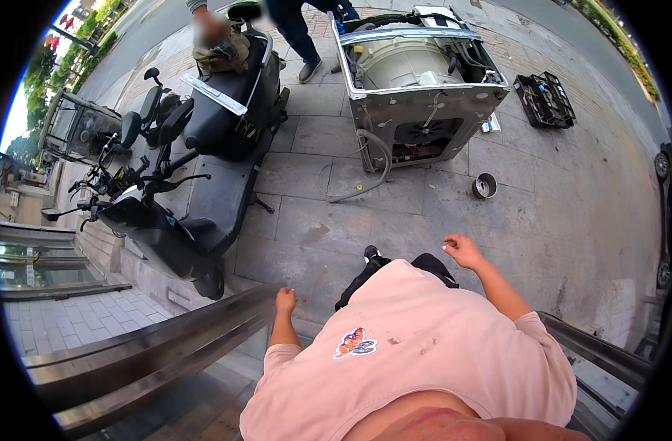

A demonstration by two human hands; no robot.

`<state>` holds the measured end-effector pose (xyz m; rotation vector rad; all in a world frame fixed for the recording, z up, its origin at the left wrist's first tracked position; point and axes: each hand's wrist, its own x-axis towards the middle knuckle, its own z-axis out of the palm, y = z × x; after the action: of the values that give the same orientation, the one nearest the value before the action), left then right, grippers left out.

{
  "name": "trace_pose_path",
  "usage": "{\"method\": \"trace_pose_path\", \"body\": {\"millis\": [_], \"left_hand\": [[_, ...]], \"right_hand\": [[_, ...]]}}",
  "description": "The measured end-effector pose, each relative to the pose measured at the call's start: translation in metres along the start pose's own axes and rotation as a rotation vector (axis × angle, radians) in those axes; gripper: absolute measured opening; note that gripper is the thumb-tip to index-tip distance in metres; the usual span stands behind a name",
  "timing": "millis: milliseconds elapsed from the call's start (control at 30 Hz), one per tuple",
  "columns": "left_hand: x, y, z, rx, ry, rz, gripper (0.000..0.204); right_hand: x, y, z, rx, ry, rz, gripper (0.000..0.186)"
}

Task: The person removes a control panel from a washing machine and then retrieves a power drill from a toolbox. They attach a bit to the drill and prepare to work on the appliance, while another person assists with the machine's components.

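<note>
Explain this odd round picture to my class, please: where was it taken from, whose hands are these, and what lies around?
There is no robot: a wide camera on a person's head looks down, bending straight edges near the rim. The left hand and right hand are that person's own, out on either side of the pink shirt; I can make out nothing held in them. On the paving ahead are an opened appliance with a large drum housing, a grey hose, a small round metal container and a black tool tray. A dark scooter stands to the left.
</note>
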<state>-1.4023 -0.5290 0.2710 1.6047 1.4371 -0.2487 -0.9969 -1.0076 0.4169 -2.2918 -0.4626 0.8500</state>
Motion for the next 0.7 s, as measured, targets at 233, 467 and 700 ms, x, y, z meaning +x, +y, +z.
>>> {"method": "trace_pose_path", "body": {"millis": [233,467,700], "left_hand": [[0.087,0.18,0.023,0.011,-0.06,0.287,0.036],[0.086,0.326,0.097,0.147,-0.116,0.542,0.035],[0.089,0.432,0.148,0.265,-0.018,0.567,0.032]], "right_hand": [[0.025,0.02,-0.013,-0.104,-0.048,0.097,0.034],[0.098,0.046,-0.058,-0.014,-0.034,0.145,0.035],[0.193,0.067,-0.163,0.051,0.0,0.165,0.036]]}}
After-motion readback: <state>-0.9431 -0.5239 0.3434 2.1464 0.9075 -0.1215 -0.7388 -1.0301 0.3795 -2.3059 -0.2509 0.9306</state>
